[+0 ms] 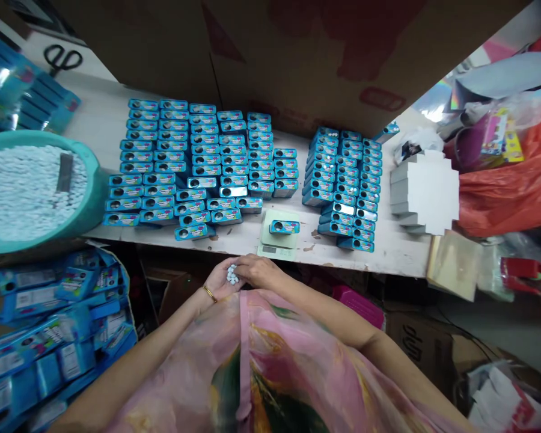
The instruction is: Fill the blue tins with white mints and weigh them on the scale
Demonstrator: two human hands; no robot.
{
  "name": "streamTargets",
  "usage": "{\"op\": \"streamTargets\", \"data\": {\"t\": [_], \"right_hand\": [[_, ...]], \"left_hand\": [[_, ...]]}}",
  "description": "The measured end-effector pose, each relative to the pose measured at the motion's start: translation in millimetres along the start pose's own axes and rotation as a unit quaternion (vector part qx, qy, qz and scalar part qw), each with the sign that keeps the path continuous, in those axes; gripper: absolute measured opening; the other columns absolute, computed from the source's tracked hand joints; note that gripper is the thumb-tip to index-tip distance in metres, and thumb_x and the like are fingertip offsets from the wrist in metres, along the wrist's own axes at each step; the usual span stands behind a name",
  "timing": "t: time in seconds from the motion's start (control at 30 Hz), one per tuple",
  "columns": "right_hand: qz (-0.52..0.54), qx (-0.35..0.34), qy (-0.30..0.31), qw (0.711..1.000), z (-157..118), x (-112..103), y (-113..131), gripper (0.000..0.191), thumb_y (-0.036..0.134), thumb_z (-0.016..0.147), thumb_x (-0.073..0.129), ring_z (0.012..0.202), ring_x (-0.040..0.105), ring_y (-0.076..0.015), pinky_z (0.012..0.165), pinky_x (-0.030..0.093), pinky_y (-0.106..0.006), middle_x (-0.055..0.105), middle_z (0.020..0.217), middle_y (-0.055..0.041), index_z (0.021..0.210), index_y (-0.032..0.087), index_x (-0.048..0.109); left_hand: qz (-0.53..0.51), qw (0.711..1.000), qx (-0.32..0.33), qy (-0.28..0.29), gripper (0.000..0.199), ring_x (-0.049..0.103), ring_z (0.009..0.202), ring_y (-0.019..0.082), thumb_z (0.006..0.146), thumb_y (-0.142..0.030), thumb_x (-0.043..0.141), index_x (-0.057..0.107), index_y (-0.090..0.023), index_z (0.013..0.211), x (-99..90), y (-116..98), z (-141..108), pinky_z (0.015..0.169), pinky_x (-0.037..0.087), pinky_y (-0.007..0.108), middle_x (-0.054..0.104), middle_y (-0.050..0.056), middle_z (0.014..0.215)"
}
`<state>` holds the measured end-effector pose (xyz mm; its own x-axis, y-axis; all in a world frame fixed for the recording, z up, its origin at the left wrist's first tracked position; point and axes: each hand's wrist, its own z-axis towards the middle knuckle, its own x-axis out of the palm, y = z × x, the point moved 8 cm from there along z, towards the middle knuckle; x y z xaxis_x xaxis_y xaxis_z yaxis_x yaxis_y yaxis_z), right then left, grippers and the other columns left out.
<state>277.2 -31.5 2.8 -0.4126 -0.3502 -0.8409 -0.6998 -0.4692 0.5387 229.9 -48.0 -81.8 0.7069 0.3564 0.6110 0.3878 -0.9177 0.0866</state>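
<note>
My left hand [220, 280], palm up and cupped, holds a small heap of pale blue candy-like pellets [232, 274]. Over that palm, my right hand [260, 271] has its fingers bent together at the pellets; whether a pellet is between its fingertips is hidden. Just beyond both hands, a small pale green scale [277, 249] sits at the table's front edge. One blue printed box [284, 227] stands on it, untouched. To the left, a turquoise basin [90, 162] is full of similar pellets, with a dark flat piece [64, 172] lying on them.
Rows of blue boxes [205, 150] cover the table left of the scale, with another block [336, 180] to the right. A large cardboard carton [261, 60] rises behind. Black-handled scissors [62, 59] lie far left, stacked white cartons [426, 189] right. Blue packets [79, 337] fill a container below left.
</note>
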Motion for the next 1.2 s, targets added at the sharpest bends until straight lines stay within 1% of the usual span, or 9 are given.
{"op": "streamTargets", "data": {"t": [0.13, 0.3, 0.4, 0.5, 0.7, 0.87, 1.03, 1.13, 1.2], "right_hand": [[0.047, 0.033, -0.11, 0.992, -12.0, -24.5, -14.8, 0.018, 0.023, 0.085, 0.044, 0.09, 0.051, -0.0115, 0.077, 0.041, -0.021, 0.059, 0.099, -0.0025, 0.094, 0.02, 0.06], [0.057, 0.162, -0.276, 0.946, -41.7, -73.7, -68.7, 0.022, 0.025, 0.085, 0.043, 0.093, 0.053, -0.0136, 0.084, 0.042, -0.026, 0.06, 0.095, -0.0075, 0.093, 0.017, 0.062], [0.051, 0.196, -0.29, 0.936, -51.7, -82.5, -96.6, 0.022, 0.025, 0.085, 0.044, 0.09, 0.055, -0.0143, 0.083, 0.044, -0.027, 0.061, 0.093, -0.0071, 0.094, 0.018, 0.063], [0.063, 0.217, -0.292, 0.929, -56.0, -82.4, -112.1, 0.02, 0.025, 0.084, 0.046, 0.086, 0.057, -0.0137, 0.079, 0.046, -0.026, 0.061, 0.092, -0.0057, 0.092, 0.02, 0.063], [0.102, 0.221, -0.312, 0.918, -58.5, -90.6, -109.2, 0.019, 0.026, 0.083, 0.047, 0.086, 0.057, -0.0137, 0.078, 0.046, -0.026, 0.061, 0.09, -0.0047, 0.092, 0.02, 0.063], [0.13, 0.209, -0.325, 0.913, -49.7, -91.7, -92.0, 0.019, 0.025, 0.082, 0.048, 0.086, 0.057, -0.0139, 0.079, 0.046, -0.029, 0.062, 0.09, -0.0045, 0.092, 0.021, 0.063], [0.202, 0.115, -0.263, 0.936, -22.6, -81.9, -58.9, 0.018, 0.027, 0.08, 0.052, 0.088, 0.058, -0.013, 0.081, 0.047, -0.028, 0.064, 0.093, -0.003, 0.094, 0.022, 0.063], [0.192, 0.159, -0.333, 0.909, -43.9, -100.4, -74.5, 0.018, 0.028, 0.08, 0.052, 0.089, 0.058, -0.0139, 0.081, 0.047, -0.03, 0.063, 0.094, -0.0038, 0.094, 0.022, 0.062], [0.166, 0.225, -0.397, 0.874, -75.8, -113.1, -99.3, 0.02, 0.029, 0.079, 0.052, 0.085, 0.058, -0.0145, 0.076, 0.048, -0.03, 0.062, 0.093, -0.0051, 0.095, 0.021, 0.062]], "left_hand": [[0.001, 1.0, 0.005, 0.03, 0.017, 0.057, 0.047, 0.011, 0.078, -0.009, 0.042, 0.056, -0.01, 0.067, 23.4, -1.9, 7.0, 0.049, 0.05, 0.022, 0.059, 0.004, 0.054], [0.007, 0.999, 0.039, 0.014, 0.016, 0.063, 0.078, 0.022, 0.078, -0.013, 0.045, 0.059, -0.007, 0.079, 32.1, -12.1, 12.0, 0.07, 0.053, 0.034, 0.066, 0.013, 0.075], [0.004, 0.999, 0.053, -0.002, 0.015, 0.063, 0.08, 0.023, 0.077, -0.012, 0.046, 0.06, -0.007, 0.08, 26.0, -16.2, 9.7, 0.069, 0.053, 0.033, 0.066, 0.015, 0.078], [-0.009, 0.998, 0.063, -0.013, 0.015, 0.063, 0.079, 0.022, 0.077, -0.012, 0.046, 0.061, -0.008, 0.08, 18.1, -17.2, 7.2, 0.068, 0.054, 0.033, 0.066, 0.015, 0.078], [-0.012, 0.997, 0.076, -0.016, 0.015, 0.063, 0.08, 0.023, 0.076, -0.012, 0.048, 0.061, -0.006, 0.08, 11.8, -17.7, 7.1, 0.071, 0.053, 0.034, 0.066, 0.015, 0.079], [-0.007, 0.996, 0.088, -0.006, 0.018, 0.063, 0.08, 0.022, 0.077, -0.012, 0.045, 0.061, -0.006, 0.084, 19.5, -20.6, 7.6, 0.071, 0.052, 0.033, 0.065, 0.015, 0.078], [-0.026, 0.995, 0.092, 0.03, 0.019, 0.062, 0.071, 0.018, 0.08, -0.016, 0.043, 0.06, -0.008, 0.082, 40.2, -22.4, 10.9, 0.061, 0.052, 0.029, 0.063, 0.011, 0.074], [-0.037, 0.994, 0.093, 0.039, 0.016, 0.059, 0.062, 0.014, 0.08, -0.018, 0.044, 0.057, -0.01, 0.074, 48.3, -36.5, -1.7, 0.045, 0.046, 0.02, 0.06, 0.009, 0.07], [-0.052, 0.988, 0.138, 0.053, 0.016, 0.055, 0.058, 0.011, 0.08, -0.017, 0.043, 0.054, -0.011, 0.071, 50.3, -66.7, -26.0, 0.039, 0.039, 0.015, 0.057, 0.008, 0.07]]}}
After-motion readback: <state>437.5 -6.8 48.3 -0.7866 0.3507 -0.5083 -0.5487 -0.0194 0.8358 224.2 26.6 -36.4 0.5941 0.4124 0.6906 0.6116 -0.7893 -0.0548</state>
